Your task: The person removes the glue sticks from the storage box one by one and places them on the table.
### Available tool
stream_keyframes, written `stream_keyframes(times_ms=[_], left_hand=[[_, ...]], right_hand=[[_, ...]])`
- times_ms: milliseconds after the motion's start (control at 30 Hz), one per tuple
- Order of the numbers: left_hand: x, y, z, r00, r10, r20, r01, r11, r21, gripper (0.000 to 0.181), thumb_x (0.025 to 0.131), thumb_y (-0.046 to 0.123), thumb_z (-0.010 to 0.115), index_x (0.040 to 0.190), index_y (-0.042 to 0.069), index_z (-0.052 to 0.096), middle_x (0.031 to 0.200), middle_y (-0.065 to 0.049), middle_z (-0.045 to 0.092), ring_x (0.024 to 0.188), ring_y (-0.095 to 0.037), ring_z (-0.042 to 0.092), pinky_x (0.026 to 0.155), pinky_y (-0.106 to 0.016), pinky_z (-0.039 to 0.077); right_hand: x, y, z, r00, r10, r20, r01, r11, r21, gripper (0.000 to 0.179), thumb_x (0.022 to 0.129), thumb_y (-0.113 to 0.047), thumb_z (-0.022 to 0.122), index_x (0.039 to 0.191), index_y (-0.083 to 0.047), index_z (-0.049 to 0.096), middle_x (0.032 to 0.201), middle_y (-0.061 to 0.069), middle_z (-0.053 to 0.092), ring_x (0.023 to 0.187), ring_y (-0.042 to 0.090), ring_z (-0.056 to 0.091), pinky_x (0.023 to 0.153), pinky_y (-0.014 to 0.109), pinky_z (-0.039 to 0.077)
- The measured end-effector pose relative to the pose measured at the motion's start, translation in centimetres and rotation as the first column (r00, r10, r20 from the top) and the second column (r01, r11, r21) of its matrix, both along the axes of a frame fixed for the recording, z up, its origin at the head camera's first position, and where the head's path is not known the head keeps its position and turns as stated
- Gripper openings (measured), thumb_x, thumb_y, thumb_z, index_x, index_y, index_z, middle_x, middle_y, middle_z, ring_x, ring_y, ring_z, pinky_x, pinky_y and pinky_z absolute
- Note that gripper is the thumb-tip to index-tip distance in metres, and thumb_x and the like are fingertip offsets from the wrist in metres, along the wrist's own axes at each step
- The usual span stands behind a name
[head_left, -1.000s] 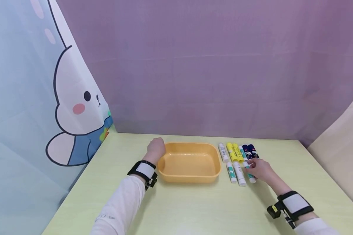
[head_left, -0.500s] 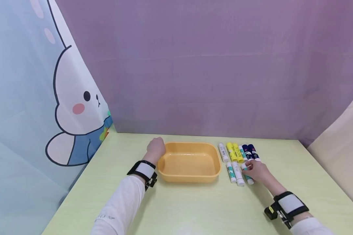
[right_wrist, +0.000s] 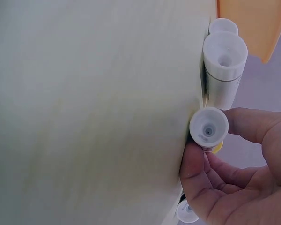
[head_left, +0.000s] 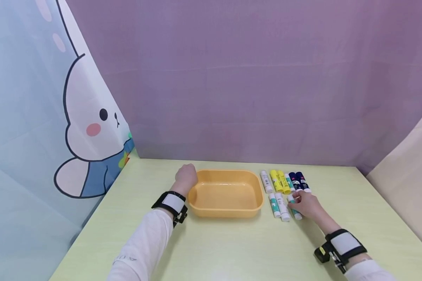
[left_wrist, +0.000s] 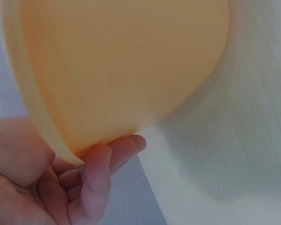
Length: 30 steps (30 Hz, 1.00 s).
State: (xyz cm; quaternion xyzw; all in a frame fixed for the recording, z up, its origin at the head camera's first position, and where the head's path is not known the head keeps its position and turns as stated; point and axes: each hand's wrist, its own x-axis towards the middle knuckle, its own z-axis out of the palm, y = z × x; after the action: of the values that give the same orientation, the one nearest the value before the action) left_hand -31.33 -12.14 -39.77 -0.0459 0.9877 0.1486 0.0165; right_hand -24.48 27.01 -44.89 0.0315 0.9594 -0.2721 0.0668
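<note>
My left hand (head_left: 186,178) grips the left rim of a yellow-orange plastic tray (head_left: 226,213); in the left wrist view the fingers curl against the outside of the tray wall (left_wrist: 126,61). My right hand (head_left: 309,206) pinches a white-and-teal glue stick (head_left: 297,214) between thumb and fingers. The right wrist view shows the white hollow end of that glue stick (right_wrist: 209,126), low against the table. Just left of it lie a white glue stick (head_left: 283,208) and another teal-and-white glue stick (head_left: 274,205), side by side.
A back row of glue sticks lies beyond the right hand: a white one (head_left: 266,181), two yellow ones (head_left: 280,182), a teal-and-white one (head_left: 289,182) and two navy ones (head_left: 299,181). A purple cloth (head_left: 249,86) hangs behind the pale table (head_left: 228,249).
My right hand has shifted slightly left with the pinched glue stick, bringing it closer to the white one. The left hand and tray have stayed in place.
</note>
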Motion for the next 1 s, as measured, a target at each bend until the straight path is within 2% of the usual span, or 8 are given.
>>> stream_keyframes(times_ms=[433,533,633,767,800,867,933,1000], left_hand=[[0.2,0.0,0.1,1.0,0.009,0.028,-0.009,1.0,0.009,0.014,0.091,0.008,0.054,0.099,0.0,0.061,0.088,-0.012,0.065,0.074,-0.02,0.064,0.061,-0.032,0.057],[0.4,-0.2,0.2,0.999,0.005,0.036,-0.007,0.999,0.049,0.012,0.089,0.006,0.054,0.097,-0.002,0.06,0.086,-0.012,0.063,0.069,-0.021,0.063,0.054,-0.03,0.056],[0.6,-0.6,0.3,0.999,-0.006,0.052,0.0,0.993,0.122,0.009,0.087,0.005,0.052,0.088,-0.002,0.058,0.076,-0.012,0.061,0.057,-0.02,0.061,0.043,-0.026,0.051],[0.8,-1.1,0.4,0.998,-0.019,0.066,0.006,0.981,0.193,0.024,0.091,0.014,0.052,0.077,-0.003,0.061,0.062,-0.013,0.062,0.041,-0.018,0.057,0.034,-0.023,0.044],[0.9,-1.2,0.5,0.998,-0.022,0.06,0.009,0.98,0.2,0.028,0.093,0.019,0.051,0.079,-0.003,0.062,0.063,-0.014,0.064,0.041,-0.019,0.058,0.034,-0.023,0.045],[1.0,-1.5,0.7,0.999,-0.037,0.029,0.031,0.983,0.181,0.04,0.095,0.03,0.05,0.093,-0.008,0.063,0.076,-0.019,0.067,0.048,-0.021,0.061,0.04,-0.026,0.048],[1.1,-1.6,1.0,0.998,-0.063,0.001,0.062,0.986,0.156,0.058,0.096,0.042,0.046,0.117,-0.012,0.054,0.099,-0.025,0.066,0.069,-0.028,0.068,0.056,-0.032,0.055],[1.6,-1.8,1.3,0.995,-0.09,-0.041,0.095,0.984,0.148,0.073,0.096,0.05,0.044,0.135,-0.011,0.038,0.12,-0.03,0.056,0.096,-0.036,0.064,0.079,-0.041,0.055]], right_hand=[[0.2,0.0,0.3,0.999,0.034,-0.006,-0.034,0.999,0.016,0.046,0.085,-0.021,0.067,0.113,0.011,0.052,0.094,0.019,0.059,0.077,0.022,0.053,0.062,0.029,0.047],[0.3,0.0,0.7,0.999,0.035,0.038,-0.035,0.999,0.005,0.048,0.087,-0.023,0.065,0.117,0.011,0.049,0.099,0.022,0.058,0.075,0.021,0.054,0.06,0.028,0.049],[0.5,0.0,1.4,0.996,0.047,0.075,-0.047,0.999,0.001,0.052,0.09,-0.025,0.061,0.122,0.013,0.046,0.103,0.026,0.057,0.071,0.019,0.056,0.057,0.028,0.051],[0.9,-0.1,3.0,0.996,0.063,0.066,-0.064,0.998,0.009,0.055,0.092,-0.027,0.057,0.124,0.015,0.043,0.105,0.029,0.056,0.069,0.019,0.058,0.056,0.03,0.054],[1.0,-0.2,3.4,0.996,0.069,0.048,-0.07,0.997,0.019,0.055,0.092,-0.028,0.056,0.124,0.015,0.043,0.104,0.028,0.057,0.07,0.021,0.058,0.057,0.031,0.054],[1.2,-0.4,4.4,0.996,0.089,-0.003,-0.089,0.995,0.05,0.058,0.093,-0.032,0.056,0.124,0.016,0.044,0.104,0.028,0.057,0.076,0.024,0.059,0.06,0.034,0.054],[1.5,-0.9,5.3,0.992,0.116,-0.058,-0.111,0.99,0.085,0.064,0.093,-0.038,0.054,0.127,0.015,0.043,0.108,0.03,0.057,0.087,0.034,0.06,0.068,0.041,0.055],[2.1,-1.9,6.4,0.985,0.134,-0.113,-0.121,0.986,0.113,0.069,0.093,-0.042,0.054,0.13,0.014,0.041,0.117,0.034,0.053,0.103,0.044,0.055,0.08,0.051,0.052]])
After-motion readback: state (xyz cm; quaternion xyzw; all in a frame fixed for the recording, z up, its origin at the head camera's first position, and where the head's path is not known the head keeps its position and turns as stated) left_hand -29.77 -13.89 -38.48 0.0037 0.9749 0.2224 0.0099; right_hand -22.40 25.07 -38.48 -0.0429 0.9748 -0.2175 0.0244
